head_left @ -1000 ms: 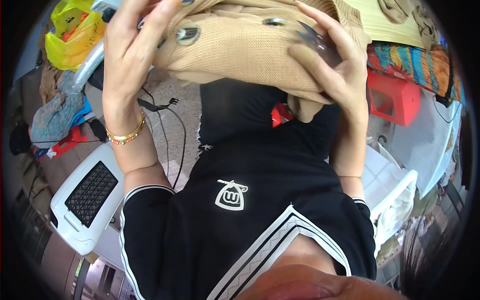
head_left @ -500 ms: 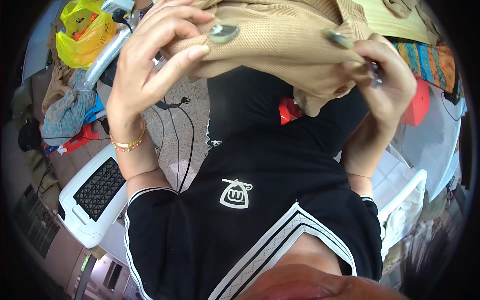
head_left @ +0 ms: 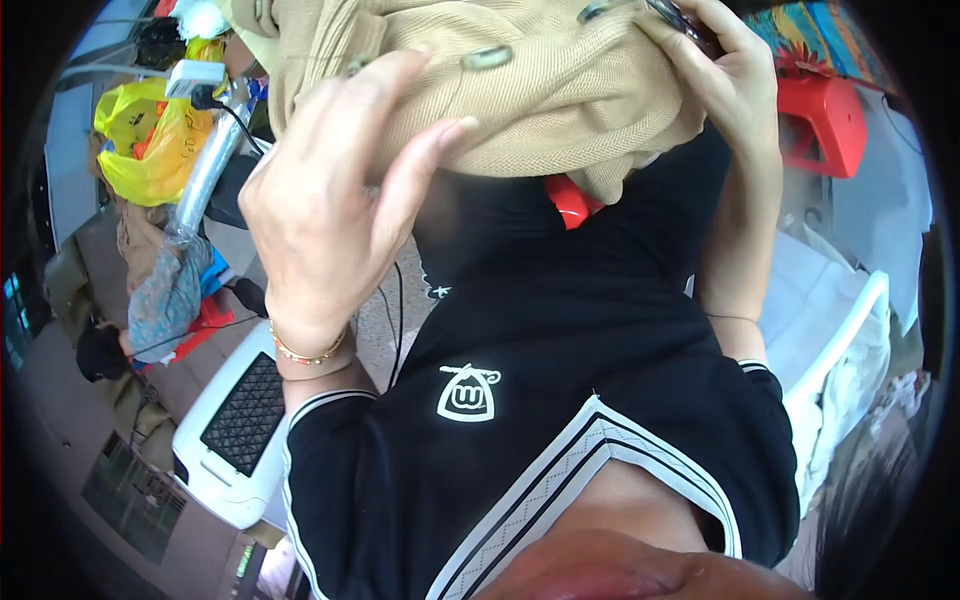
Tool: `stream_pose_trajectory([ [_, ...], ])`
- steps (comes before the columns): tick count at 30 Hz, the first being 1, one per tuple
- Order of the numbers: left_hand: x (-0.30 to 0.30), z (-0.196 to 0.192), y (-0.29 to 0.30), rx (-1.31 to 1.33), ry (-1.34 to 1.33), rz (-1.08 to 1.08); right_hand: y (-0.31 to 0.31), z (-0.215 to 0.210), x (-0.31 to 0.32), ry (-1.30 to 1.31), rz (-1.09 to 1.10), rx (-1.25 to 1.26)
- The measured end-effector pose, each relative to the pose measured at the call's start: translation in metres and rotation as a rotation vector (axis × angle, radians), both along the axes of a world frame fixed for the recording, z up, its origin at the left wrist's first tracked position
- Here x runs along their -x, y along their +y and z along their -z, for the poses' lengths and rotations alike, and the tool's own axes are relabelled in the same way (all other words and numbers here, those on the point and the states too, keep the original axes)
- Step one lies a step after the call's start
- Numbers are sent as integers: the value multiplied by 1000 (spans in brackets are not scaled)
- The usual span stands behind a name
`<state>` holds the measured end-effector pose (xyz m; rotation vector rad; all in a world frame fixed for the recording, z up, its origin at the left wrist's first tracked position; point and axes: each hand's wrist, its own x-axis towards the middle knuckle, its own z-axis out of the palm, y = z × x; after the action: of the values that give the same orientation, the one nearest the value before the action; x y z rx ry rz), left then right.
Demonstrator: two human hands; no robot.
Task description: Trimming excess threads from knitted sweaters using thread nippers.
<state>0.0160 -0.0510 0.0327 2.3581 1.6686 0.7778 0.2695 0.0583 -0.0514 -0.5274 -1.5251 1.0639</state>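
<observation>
A beige knitted garment [head_left: 540, 110] lies bunched at the top of the view, with large grey-green buttons along its folded edge; one button [head_left: 487, 58] shows near the middle. Over its left part reaches my left hand [head_left: 335, 190], thumb and fingers apart and a little blurred, with nothing visible between them. At the garment's upper right, my right hand [head_left: 735, 75] is closed around a small dark, shiny tool [head_left: 685, 22] whose kind I cannot make out. Its fingers touch the cloth there. A thin dark thread seems to run near the left fingers.
A yellow plastic bag [head_left: 150, 150] and a white plug adapter [head_left: 195, 78] with a black cable are at the left. Below them stands a white appliance with a black grille [head_left: 245, 415]. A red plastic stool [head_left: 825, 120] and a white chair arm [head_left: 840, 330] are on the right.
The view has shifted. My left hand has come lower in the picture, my right hand higher, with the dark tool now showing more clearly. The garment's folds and buttons have moved.
</observation>
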Motion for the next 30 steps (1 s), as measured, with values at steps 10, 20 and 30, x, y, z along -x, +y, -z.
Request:
stream_pose_trajectory([
  [10, -14, -9, 12, 30, 80, -29, -53, -73, 18, -593, 67, -1],
  [20, -12, -4, 27, -6, -111, 27, -55, -66, 17, -678, 31, -159],
  [30, 0, 14, 32, 13, -355, -19, -47, -57, 29, -489, -53, 90],
])
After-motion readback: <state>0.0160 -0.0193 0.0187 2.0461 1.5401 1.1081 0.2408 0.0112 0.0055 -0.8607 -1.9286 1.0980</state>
